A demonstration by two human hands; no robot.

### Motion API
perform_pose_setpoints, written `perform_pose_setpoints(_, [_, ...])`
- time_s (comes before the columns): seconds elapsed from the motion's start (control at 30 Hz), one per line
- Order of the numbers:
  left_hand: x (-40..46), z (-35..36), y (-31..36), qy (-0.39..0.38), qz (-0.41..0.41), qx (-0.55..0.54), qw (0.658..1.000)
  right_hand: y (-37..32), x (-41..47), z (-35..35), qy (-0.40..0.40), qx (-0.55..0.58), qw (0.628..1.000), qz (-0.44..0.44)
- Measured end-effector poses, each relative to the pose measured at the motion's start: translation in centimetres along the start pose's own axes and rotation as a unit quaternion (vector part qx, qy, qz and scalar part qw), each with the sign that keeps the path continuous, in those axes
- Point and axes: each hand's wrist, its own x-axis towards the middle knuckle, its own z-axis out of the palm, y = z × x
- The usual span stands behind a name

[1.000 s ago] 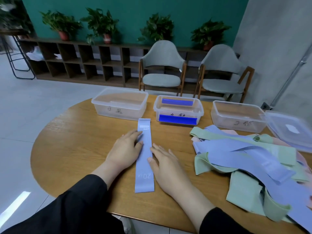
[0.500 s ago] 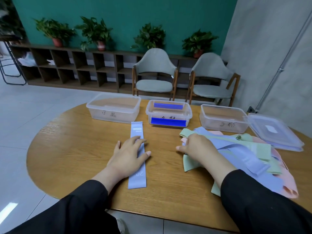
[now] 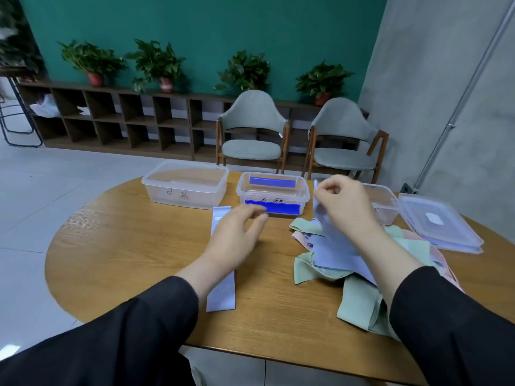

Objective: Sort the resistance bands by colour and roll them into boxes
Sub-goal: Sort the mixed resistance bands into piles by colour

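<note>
On the round wooden bench (image 3: 139, 246), the middle box (image 3: 273, 190), the one with blue strips on its sides, serves as the landmark. The right hand (image 3: 342, 207) is raised just right of that box, its grip closed in a pinch on the upper end of a lavender band (image 3: 334, 246) that hangs down into the heap of bands (image 3: 359, 274), a tangle of green, lavender and pink lying right of and nearer than the box. The left hand (image 3: 237, 235) hovers just in front of the box, blurred, its grip loose with fingers spread and holding nothing. Under it a flat lavender band (image 3: 221, 296) lies straight on the bench, running from the box's front left corner toward the person. A clear box (image 3: 185, 183) stands left of the middle box, another clear box (image 3: 381, 201) right of it, partly hidden by the right hand, with lids (image 3: 440, 224) stacked beyond.
</note>
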Motion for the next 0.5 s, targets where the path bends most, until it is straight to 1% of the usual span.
perform_pose_setpoints(0.07, [1.4,0.8,4.2,-0.003,-0.028,-0.103,0.994,-1.2,0.1,-0.8,0.003,0.032,0.999,-0.021])
perform_pose_setpoints(0.13, [2.3,1.1,7.5,-0.016,-0.063,-0.189,0.98,-2.1,-0.2,-1.3,-0.013,0.048,0.998,-0.041])
perform_pose_setpoints(0.23, [2.6,0.9,10.1,-0.074,-0.089,-0.304,0.946,-3.1,-1.1,-1.7,-0.043,0.048,0.996,-0.068])
perform_pose_setpoints(0.3, [2.3,0.6,10.3,-0.1,-0.088,-0.338,0.932,-3.2,-1.7,-2.2,-0.076,0.043,0.993,-0.078])
perform_pose_setpoints(0.4, [2.1,0.0,9.8,-0.078,-0.096,-0.351,0.928,-3.0,-2.5,-2.7,-0.111,0.054,0.988,-0.098])
perform_pose_setpoints(0.5, [2.2,-0.9,9.4,-0.032,-0.123,-0.36,0.924,-2.6,-3.0,-2.0,-0.073,0.097,0.989,-0.088])
